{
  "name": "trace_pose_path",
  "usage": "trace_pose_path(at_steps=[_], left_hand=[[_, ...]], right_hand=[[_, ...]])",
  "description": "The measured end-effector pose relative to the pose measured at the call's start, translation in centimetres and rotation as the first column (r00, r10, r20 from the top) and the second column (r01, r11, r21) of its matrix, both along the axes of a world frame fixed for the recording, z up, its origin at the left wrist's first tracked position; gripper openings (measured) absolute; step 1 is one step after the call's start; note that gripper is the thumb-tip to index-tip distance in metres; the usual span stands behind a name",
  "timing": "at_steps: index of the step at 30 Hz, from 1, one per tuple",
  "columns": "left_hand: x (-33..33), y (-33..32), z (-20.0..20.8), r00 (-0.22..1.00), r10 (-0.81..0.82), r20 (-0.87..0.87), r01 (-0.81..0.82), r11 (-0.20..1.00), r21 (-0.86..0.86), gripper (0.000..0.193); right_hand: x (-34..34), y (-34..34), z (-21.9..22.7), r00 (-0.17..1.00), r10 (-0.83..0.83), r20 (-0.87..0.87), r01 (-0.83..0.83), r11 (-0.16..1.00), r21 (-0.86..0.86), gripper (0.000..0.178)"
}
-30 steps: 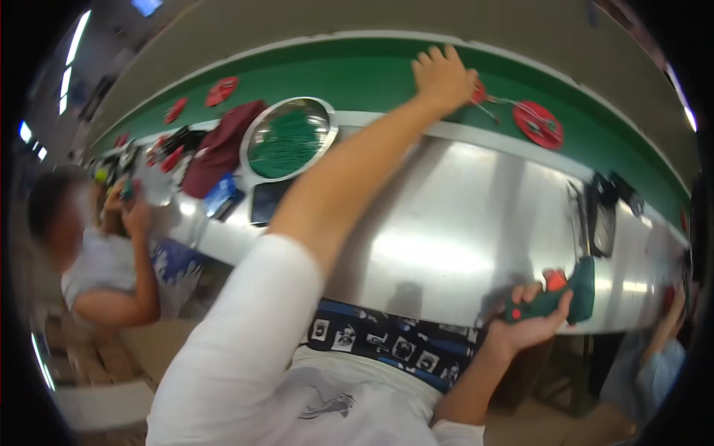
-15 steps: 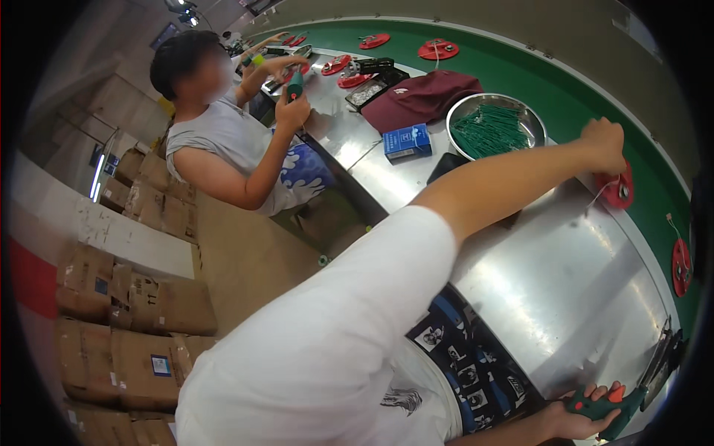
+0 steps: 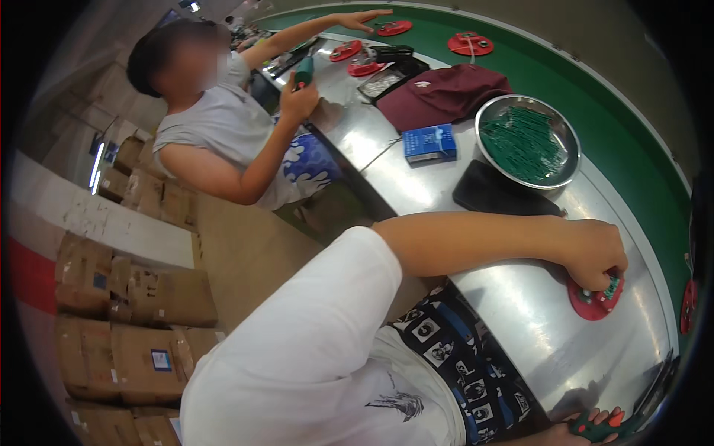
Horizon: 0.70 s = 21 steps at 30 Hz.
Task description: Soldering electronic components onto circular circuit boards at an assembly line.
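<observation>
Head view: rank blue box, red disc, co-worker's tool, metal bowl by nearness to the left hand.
1. Red disc, under the left hand
2. Metal bowl, beyond, leftward
3. Blue box, farther left
4. Co-worker's green tool, far left

A head-worn fisheye (edges bowed) looks down and leftward from close above the left arm (image 3: 476, 241) and metal bench (image 3: 520, 297).

I'd call this a factory workshop, laid out as an assembly line. I can see a long green belt (image 3: 602, 123) running beside a metal tabletop (image 3: 535, 312), with matching red discs (image 3: 455, 44) spaced along it. 1 co-worker (image 3: 212, 141) is at the line, holding a green power tool (image 3: 304, 72). A steel bowl (image 3: 570, 149) carries many green strands (image 3: 520, 141), and I notice cardboard boxes (image 3: 175, 293) stacked nearby under a tube light (image 3: 97, 165).
</observation>
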State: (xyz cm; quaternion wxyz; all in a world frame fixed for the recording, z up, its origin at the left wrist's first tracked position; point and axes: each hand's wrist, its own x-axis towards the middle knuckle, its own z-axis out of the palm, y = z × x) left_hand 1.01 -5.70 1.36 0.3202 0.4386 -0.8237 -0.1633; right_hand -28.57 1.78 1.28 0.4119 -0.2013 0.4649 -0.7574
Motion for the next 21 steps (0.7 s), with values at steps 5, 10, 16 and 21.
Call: trace_pose_path(at_steps=[5,10,16,21], left_hand=[[1.5,0.3,0.1,0.997,-0.075,-0.036,0.078,0.992,0.1,0.029],[1.8,0.3,0.6,0.99,-0.106,-0.095,0.119,0.982,0.147,0.018],[3.3,0.8,3.3,1.0,-0.013,0.011,0.014,0.998,-0.055,0.015],[13.7,-0.8,3.6,0.765,0.6,0.236,-0.532,0.794,-0.295,0.014]], right_hand=[[1.0,-0.1,-0.2,0.993,0.048,0.105,-0.054,0.997,0.055,0.042],[-1.1,0.6,-2.0,0.972,0.237,-0.003,-0.231,0.948,-0.22,0.034],[-0.1,0.6,-1.0,0.974,0.224,0.027,-0.218,0.964,-0.15,0.039],[0.3,0.7,-0.5,0.981,0.192,0.032,-0.189,0.978,-0.084,0.039]])
